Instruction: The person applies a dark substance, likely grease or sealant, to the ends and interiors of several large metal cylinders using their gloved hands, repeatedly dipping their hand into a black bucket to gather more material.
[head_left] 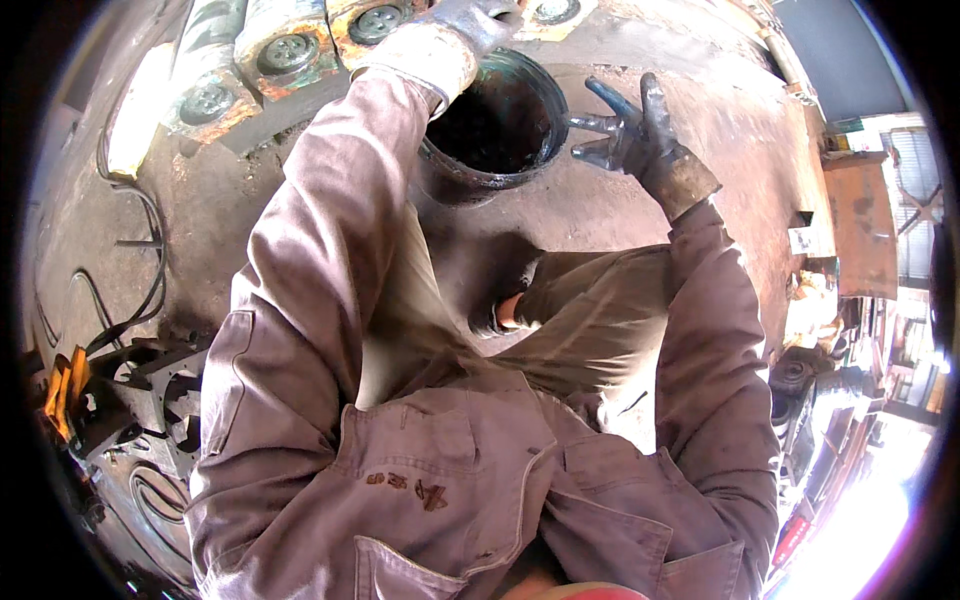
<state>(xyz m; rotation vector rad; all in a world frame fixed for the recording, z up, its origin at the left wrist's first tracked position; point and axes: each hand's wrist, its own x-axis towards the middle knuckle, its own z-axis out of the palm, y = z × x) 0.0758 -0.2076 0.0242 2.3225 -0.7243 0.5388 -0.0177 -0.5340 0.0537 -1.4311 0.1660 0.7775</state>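
I see the gloved left hand (478, 27) stretched past the far left of the black bucket (500, 181), its hold hidden from me, and the right hand (641, 145) just beside the bucket's right edge, fingers spread, gripping nothing; a careless swing of either could tip it. Underneath lies stained brown floor (600, 215), with black cable (161, 245) at left, metal blocks (285, 60) far left, clutter (795, 372) at right.

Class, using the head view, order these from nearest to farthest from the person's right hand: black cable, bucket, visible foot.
From the right hand:
1. Bucket, just left of its spread fingers.
2. Foot, below the bucket.
3. Black cable, far left.
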